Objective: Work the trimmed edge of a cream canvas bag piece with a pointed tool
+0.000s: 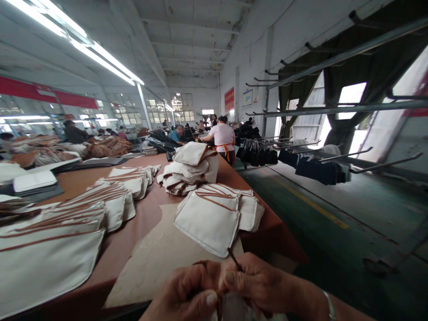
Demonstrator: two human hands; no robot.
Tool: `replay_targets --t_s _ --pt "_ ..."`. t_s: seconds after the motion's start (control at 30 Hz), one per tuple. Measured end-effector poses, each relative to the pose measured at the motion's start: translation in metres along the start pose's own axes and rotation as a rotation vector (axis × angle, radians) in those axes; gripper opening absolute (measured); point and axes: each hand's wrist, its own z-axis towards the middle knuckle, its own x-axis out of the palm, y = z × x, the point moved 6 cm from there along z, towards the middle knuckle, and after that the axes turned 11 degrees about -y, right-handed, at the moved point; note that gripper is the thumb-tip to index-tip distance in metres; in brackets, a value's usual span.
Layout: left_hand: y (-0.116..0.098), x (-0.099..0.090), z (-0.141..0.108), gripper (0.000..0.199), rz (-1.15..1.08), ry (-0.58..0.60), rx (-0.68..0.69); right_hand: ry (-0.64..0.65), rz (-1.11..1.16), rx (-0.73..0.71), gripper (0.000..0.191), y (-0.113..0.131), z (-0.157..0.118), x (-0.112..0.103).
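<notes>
My left hand [187, 292] is closed at the bottom of the view, its thumb and fingers pinching a cream piece with brown trim [233, 307]. Against it, my right hand [259, 283] is closed too, with a bracelet on the wrist. From between the right fingers a thin dark brown strip [235, 259] sticks up; whether it belongs to the piece or is a tool, I cannot tell. Most of the piece is hidden by my hands and the frame edge. Just beyond lies a fanned stack of cream pouch-like pieces with brown edging [209, 218].
A taller pile of cream pieces [190, 162] stands behind. Overlapping rows of similar pieces [53, 249] cover the left of the brown table [147, 223]. A paper sheet [147, 267] lies in front. Metal racks [334, 109] line the right; a co-worker [223, 136] stands farther along.
</notes>
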Motion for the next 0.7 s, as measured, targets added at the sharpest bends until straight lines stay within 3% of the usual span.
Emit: replay_targets --t_s 0.1,0.27,0.33,0.47,0.63,0.7 --pt "-0.014 -0.003 0.000 0.038 0.142 0.032 0.070 -0.010 -0.069 -0.085 0.048 0.011 0.002 -0.002" --pt "-0.014 -0.007 -0.012 0.046 0.081 0.048 -0.220 -0.027 -0.024 -0.013 0.050 -0.001 0.004 -0.004" --pt "-0.020 -0.004 -0.015 0.043 0.035 0.067 -0.209 -0.016 -0.018 -0.013 0.050 -0.002 0.003 -0.004" --pt "-0.025 -0.007 -0.010 0.025 -0.068 -0.050 -0.155 -0.002 -0.031 -0.028 0.051 0.000 0.003 -0.002" --pt "-0.004 -0.009 -0.010 0.007 -0.092 -0.160 -0.218 -0.022 0.069 0.026 0.052 -0.009 0.004 -0.002" --pt "0.001 -0.011 -0.013 0.012 -0.066 -0.236 -0.183 -0.046 0.071 0.067 0.053 -0.018 0.004 -0.003"
